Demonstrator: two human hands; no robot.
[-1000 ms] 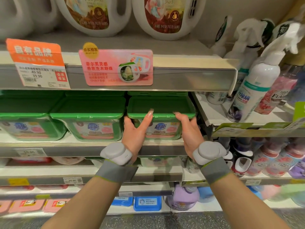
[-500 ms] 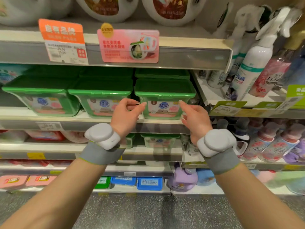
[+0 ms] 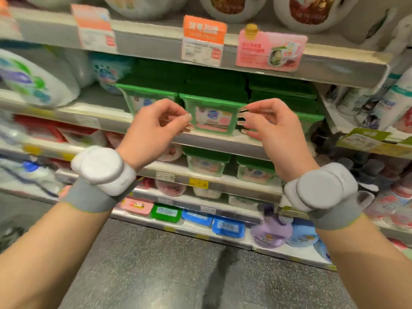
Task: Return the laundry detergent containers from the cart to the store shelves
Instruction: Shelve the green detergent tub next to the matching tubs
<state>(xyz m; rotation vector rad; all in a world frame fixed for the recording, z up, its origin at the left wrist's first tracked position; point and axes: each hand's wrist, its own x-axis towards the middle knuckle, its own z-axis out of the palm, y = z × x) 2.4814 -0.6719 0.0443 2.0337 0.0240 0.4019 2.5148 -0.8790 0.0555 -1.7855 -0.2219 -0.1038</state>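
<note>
Both hands have come back from the shelf since a second ago; the left hand (image 3: 156,126) and the right hand (image 3: 270,124) hang before it with fingers loosely curled, grasping nothing; three green-lidded detergent boxes (image 3: 211,112) stand in a row at the front edge of the middle shelf (image 3: 111,122), more behind them; two similar boxes (image 3: 206,162) stand one shelf lower.
</note>
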